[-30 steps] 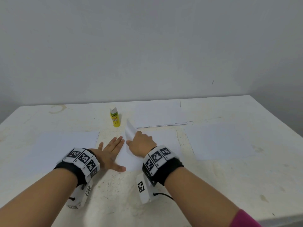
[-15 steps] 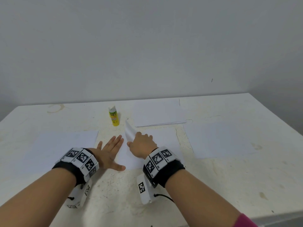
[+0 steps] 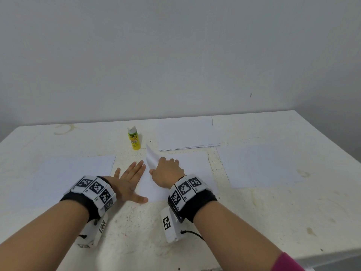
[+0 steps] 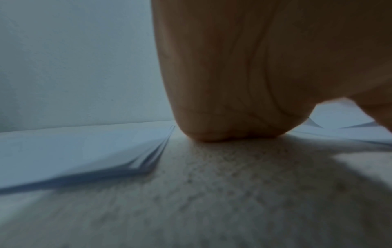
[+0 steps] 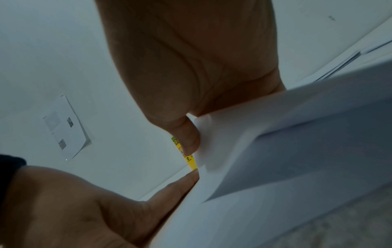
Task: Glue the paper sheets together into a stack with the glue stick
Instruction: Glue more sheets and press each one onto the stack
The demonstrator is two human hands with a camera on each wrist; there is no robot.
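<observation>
The middle paper sheet [image 3: 187,169] lies on the worktop [image 3: 254,216], its far left corner lifted. The right hand [image 3: 166,173] pinches that corner with curled fingers [image 5: 188,134]. The left hand [image 3: 127,180] lies flat and spread beside it. The yellow glue stick [image 3: 134,138] stands upright beyond, about equally near both hands. The paper is thin and bendy.

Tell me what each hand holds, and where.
Right hand pinches the top paper sheet by its raised far-left corner; left hand lies flat, holding nothing.

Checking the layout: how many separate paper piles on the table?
4: left pile, far pile, right pile, centre pile under the right hand. Sheets per pile unclear.
</observation>
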